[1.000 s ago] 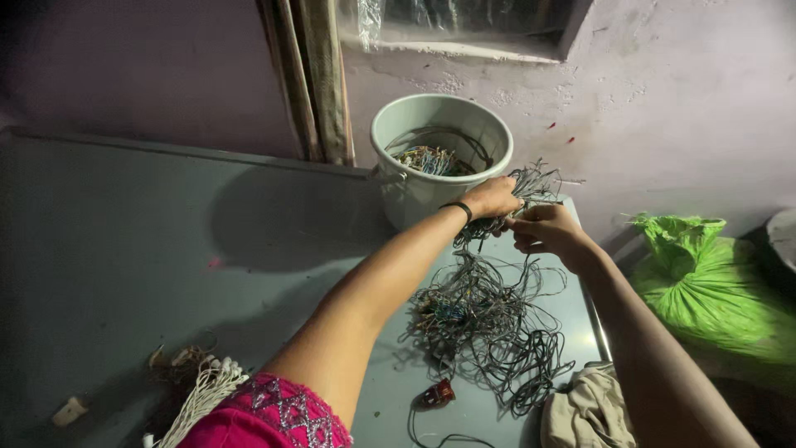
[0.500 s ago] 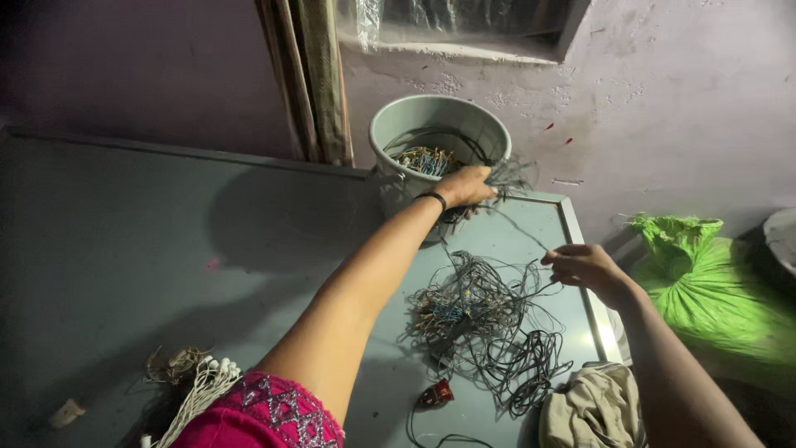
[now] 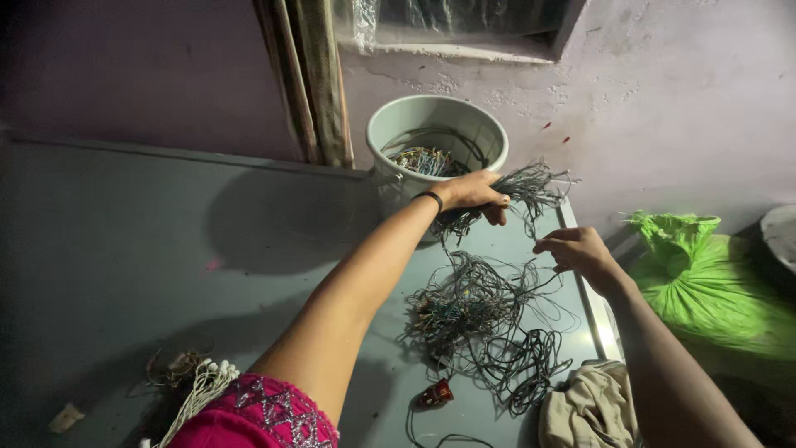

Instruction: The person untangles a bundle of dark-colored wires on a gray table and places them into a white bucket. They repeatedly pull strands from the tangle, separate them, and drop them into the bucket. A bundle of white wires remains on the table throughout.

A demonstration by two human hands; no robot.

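The left hand [image 3: 474, 191] is clenched around a bundle of grey wires [image 3: 522, 187], whose loose ends fan out past the fingers beside the pale bucket [image 3: 398, 189]. The right hand [image 3: 580, 251] seems to pinch a thin strand, fingertips together, just above the tangled wire pile [image 3: 481, 323] on the grey table [image 3: 166, 249].

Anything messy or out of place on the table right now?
The grey wire tangle sprawls loose across the table, a few loops reaching its right edge by the beige cloth. The left hand grips a frayed wire bundle beside the bucket.
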